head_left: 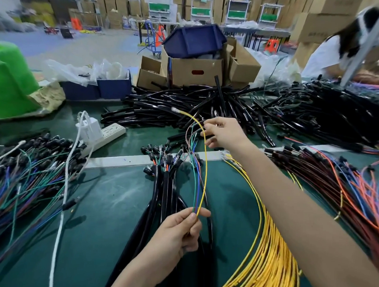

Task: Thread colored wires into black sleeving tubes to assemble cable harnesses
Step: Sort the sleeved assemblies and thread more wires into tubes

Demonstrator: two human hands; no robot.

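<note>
Left hand (180, 232) beneath yellow wire (205, 165)

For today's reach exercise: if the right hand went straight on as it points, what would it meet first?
Probably the pile of black tubes, just beyond the wires the right hand holds; depth is unclear.

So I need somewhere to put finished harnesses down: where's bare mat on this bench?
Widest bare mat lies between the white cord and the black sleeved bundle. A smaller patch sits between that bundle and the yellow wires. Crowded: left wire pile, black tubes, red-orange wires.
</note>
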